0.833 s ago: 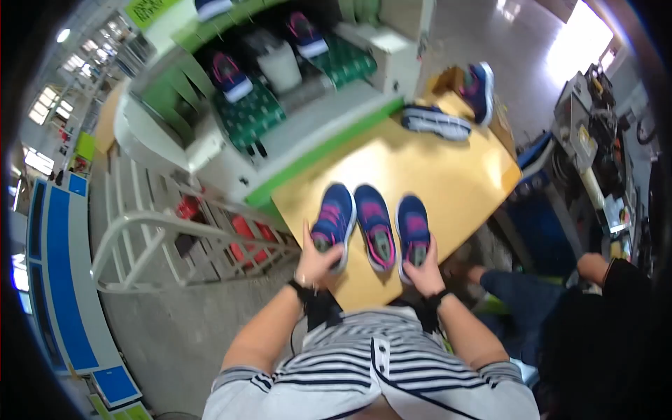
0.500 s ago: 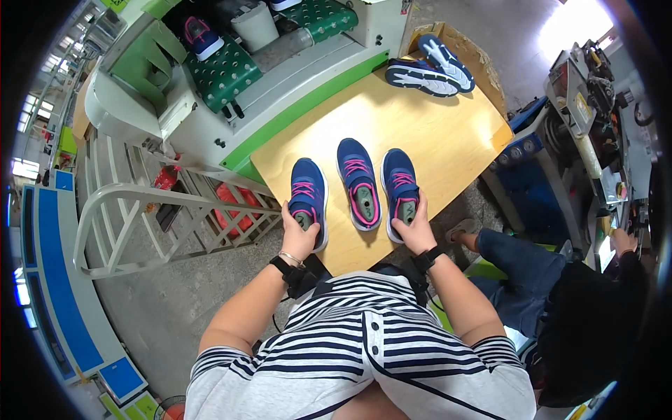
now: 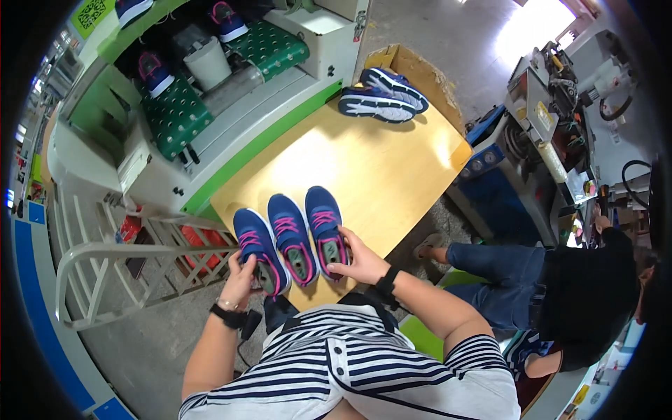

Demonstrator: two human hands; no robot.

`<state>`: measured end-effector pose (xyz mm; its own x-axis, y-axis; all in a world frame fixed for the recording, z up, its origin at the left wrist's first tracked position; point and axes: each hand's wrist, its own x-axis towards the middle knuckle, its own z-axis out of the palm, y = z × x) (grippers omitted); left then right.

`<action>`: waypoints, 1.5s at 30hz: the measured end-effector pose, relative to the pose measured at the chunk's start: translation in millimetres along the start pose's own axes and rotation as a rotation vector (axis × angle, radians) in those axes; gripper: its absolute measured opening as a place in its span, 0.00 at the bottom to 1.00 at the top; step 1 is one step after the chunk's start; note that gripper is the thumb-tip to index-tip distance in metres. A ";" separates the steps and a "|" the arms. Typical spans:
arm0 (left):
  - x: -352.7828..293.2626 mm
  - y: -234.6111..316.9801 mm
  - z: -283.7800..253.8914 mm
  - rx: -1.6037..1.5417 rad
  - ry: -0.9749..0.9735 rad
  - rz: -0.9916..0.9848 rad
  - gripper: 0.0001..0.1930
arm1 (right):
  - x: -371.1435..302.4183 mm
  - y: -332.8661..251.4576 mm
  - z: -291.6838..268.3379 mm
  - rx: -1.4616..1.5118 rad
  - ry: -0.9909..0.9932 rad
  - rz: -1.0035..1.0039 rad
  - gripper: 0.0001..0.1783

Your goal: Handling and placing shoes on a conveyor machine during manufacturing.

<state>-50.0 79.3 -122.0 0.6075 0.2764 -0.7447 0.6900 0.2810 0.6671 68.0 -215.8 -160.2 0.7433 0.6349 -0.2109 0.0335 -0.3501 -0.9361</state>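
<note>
Three navy sneakers with pink laces and pink collar lining stand side by side at the near edge of a wooden table, toes pointing away from me. My left hand (image 3: pixel 240 281) grips the left sneaker (image 3: pixel 253 234) by its outer side near the heel. On the other side, my right hand (image 3: pixel 362 260) holds the right sneaker (image 3: pixel 323 213) at the heel opening, thumb over the collar. Between them the middle sneaker (image 3: pixel 285 218) stands with no hand on it. Greyish-green insoles show inside the shoes.
Two more sneakers (image 3: pixel 381 98) lie with soles showing at the table's (image 3: pixel 378 175) far end, beside a cardboard box (image 3: pixel 441 84). Beyond the left edge is a machine with green perforated belts (image 3: pixel 269 50) carrying sneakers. A white metal rail (image 3: pixel 133 250) stands left; a person (image 3: pixel 581 301) works at right.
The outer two sneakers have been drawn in, so all three stand close together with the gaps narrowed. My view has shifted, showing more of the machine's belts.
</note>
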 end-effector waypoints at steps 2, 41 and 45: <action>8.2 -4.0 -20.8 -0.086 -0.036 -0.059 0.32 | 28.6 -13.5 -47.1 0.117 -0.259 0.195 0.46; 27.0 19.6 65.0 1.259 0.316 1.021 0.27 | -31.4 36.6 -57.7 -0.164 0.754 0.203 0.43; 27.3 18.7 63.8 1.239 0.346 1.063 0.27 | -28.3 22.9 -51.8 -0.156 0.556 0.109 0.46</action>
<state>4.6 33.5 -131.2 0.9853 0.0785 0.1517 0.0306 -0.9549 0.2952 82.4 -277.3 -161.1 0.9855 0.1475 -0.0844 0.0041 -0.5171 -0.8559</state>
